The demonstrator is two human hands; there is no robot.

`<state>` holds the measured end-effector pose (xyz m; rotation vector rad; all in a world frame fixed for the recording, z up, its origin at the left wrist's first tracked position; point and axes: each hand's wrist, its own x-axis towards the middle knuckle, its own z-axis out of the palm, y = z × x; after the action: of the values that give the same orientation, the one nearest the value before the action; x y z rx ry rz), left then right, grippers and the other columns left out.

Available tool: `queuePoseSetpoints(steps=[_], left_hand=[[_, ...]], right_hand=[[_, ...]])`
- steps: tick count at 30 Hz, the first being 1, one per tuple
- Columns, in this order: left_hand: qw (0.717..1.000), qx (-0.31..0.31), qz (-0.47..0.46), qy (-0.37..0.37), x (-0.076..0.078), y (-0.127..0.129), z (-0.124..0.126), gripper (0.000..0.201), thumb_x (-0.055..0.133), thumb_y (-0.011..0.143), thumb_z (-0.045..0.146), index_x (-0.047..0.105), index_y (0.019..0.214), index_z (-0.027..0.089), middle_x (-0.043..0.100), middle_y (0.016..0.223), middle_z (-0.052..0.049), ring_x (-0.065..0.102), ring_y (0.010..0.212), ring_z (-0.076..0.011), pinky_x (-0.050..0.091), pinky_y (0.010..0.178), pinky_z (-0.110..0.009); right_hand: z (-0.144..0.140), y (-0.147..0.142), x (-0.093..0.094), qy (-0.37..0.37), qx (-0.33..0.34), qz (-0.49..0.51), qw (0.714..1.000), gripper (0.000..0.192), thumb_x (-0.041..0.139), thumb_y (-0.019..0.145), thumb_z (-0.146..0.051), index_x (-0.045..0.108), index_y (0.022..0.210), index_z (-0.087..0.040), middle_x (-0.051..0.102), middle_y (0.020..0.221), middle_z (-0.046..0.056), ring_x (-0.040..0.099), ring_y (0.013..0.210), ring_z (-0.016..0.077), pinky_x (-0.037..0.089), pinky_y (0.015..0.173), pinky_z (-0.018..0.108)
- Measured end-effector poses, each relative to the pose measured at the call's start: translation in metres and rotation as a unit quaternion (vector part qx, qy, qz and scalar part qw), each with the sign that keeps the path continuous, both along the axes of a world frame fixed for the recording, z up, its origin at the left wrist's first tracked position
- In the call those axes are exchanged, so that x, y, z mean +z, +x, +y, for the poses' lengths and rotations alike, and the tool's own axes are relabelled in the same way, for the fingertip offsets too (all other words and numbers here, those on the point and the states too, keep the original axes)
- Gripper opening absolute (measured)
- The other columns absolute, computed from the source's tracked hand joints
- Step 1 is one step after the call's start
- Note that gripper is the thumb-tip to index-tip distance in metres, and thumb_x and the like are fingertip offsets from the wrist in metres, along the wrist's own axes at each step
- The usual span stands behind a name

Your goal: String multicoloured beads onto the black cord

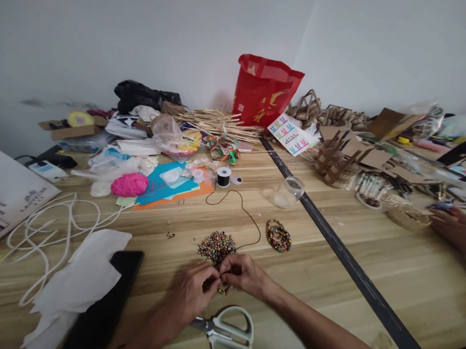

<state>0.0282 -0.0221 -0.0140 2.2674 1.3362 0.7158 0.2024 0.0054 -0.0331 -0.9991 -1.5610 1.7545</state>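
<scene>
My left hand (197, 289) and my right hand (245, 276) meet fingertip to fingertip, both pinched closed on a short string of beads (224, 289). The exact grip of the fingers on its cord is partly hidden. A pile of small multicoloured beads (217, 246) lies just beyond my fingers. Thin black cord (260, 232) curves from a white-rimmed spool (223, 177) across the table to beside the pile, near my right hand. Scissors with pale handles (232, 331) rest on the table below my hands, their blades partly under my left wrist.
Beaded bracelets (278, 236) lie to the right, with a clear plastic jar (290, 192) behind. At left are a black phone-like slab (104, 304), white paper (86, 270) and white cable (67, 227). Pink yarn (129, 184) sits farther back. Another person's hand (458, 230) is at far right.
</scene>
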Motion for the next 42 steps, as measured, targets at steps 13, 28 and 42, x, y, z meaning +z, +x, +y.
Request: queuePoseSetpoints(steps=[13, 28, 42], left_hand=[[0.996, 0.04, -0.029, -0.073, 0.0031, 0.0012, 0.0018, 0.017, 0.053, 0.07, 0.008, 0.065, 0.064, 0.018, 0.067, 0.063, -0.002, 0.061, 0.059, -0.0149, 0.045, 0.058, -0.022], [0.982, 0.04, -0.1, -0.158, 0.0023, 0.001, 0.0044, 0.012, 0.057, 0.067, 0.01, 0.064, 0.062, 0.018, 0.065, 0.063, -0.002, 0.06, 0.063, -0.0156, 0.045, 0.06, -0.023], [0.968, 0.063, -0.14, -0.2, 0.001, -0.0021, 0.0053, 0.013, 0.053, 0.071, 0.021, 0.061, 0.062, 0.016, 0.06, 0.06, -0.001, 0.054, 0.059, -0.0153, 0.04, 0.058, -0.023]], right_hand=[[-0.0013, -0.0029, 0.0024, -0.042, -0.006, 0.016, 0.999, 0.018, 0.069, 0.067, -0.027, 0.057, 0.069, -0.013, 0.058, 0.06, -0.003, 0.053, 0.048, 0.0068, 0.043, 0.048, 0.018], [-0.0006, -0.0015, 0.0083, 0.044, 0.005, -0.027, 0.999, 0.015, 0.062, 0.074, -0.026, 0.057, 0.067, -0.014, 0.05, 0.057, -0.004, 0.042, 0.05, 0.0065, 0.031, 0.045, 0.017], [-0.0044, -0.0025, 0.0078, 0.085, 0.001, -0.035, 0.996, 0.011, 0.061, 0.078, -0.024, 0.056, 0.08, -0.014, 0.049, 0.064, -0.003, 0.042, 0.056, 0.0076, 0.032, 0.05, 0.018]])
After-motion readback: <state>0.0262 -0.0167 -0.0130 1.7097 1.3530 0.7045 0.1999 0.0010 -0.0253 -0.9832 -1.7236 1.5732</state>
